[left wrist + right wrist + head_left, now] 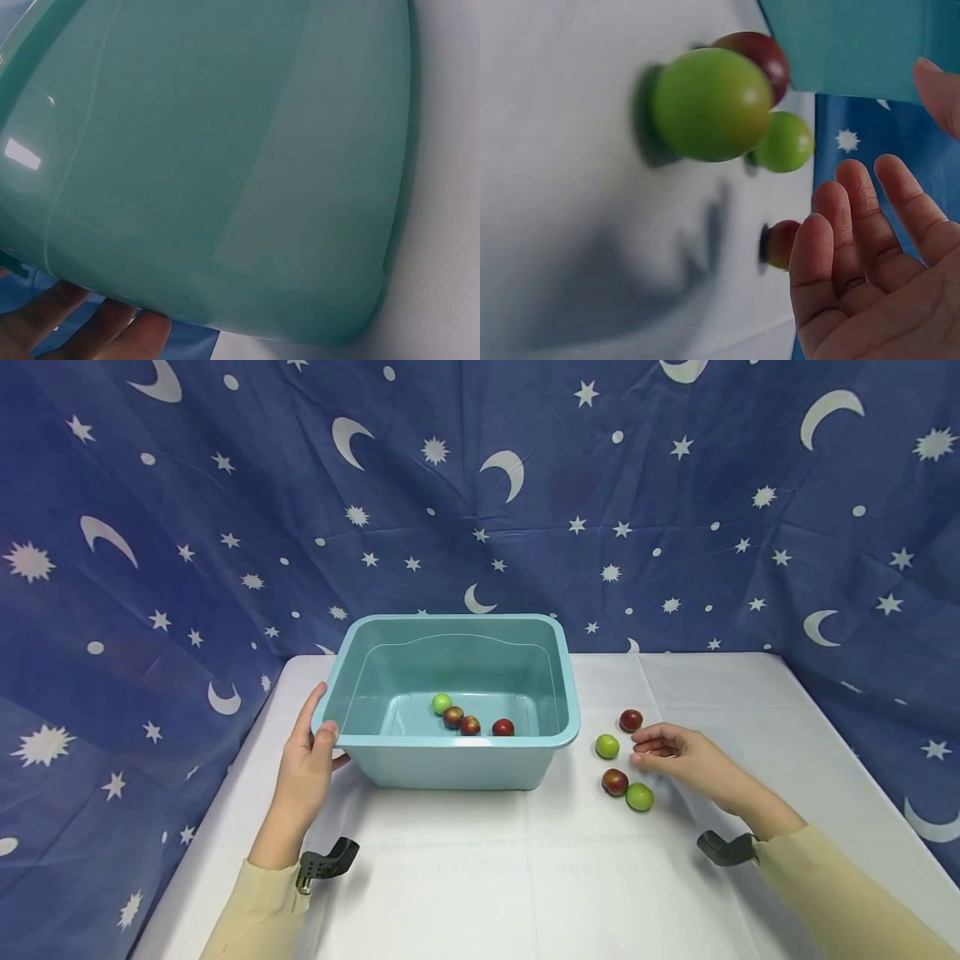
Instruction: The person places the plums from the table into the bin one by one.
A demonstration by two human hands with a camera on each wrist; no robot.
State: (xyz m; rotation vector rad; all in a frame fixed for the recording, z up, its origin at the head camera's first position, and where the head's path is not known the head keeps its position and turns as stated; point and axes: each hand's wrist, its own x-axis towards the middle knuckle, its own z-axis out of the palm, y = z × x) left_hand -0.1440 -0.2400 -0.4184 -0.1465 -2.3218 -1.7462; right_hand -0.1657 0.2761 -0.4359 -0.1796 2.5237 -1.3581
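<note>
My left hand point(303, 768) grips the left rim of a light blue plastic basin point(450, 766), thumb over the near corner and fingers along the outer side. In the left wrist view, its fingertips point(146, 334) lie against the basin's wall. Inside the basin are a green fruit point(442, 703) and several red-brown plum-like fruits point(503, 727). My right hand point(686, 764) hovers with loosely bent fingers and nothing held. Near it on the table are a dark red fruit point(631, 720), a green fruit point(607, 746), another red fruit point(614, 782) and another green fruit point(712, 105).
A white cloth covers the table point(465, 885). Behind and beside it hangs a blue curtain point(465, 485) with moons and stars. A black wrist mount point(327, 860) sits on the left forearm, and another black mount point(726, 848) on the right.
</note>
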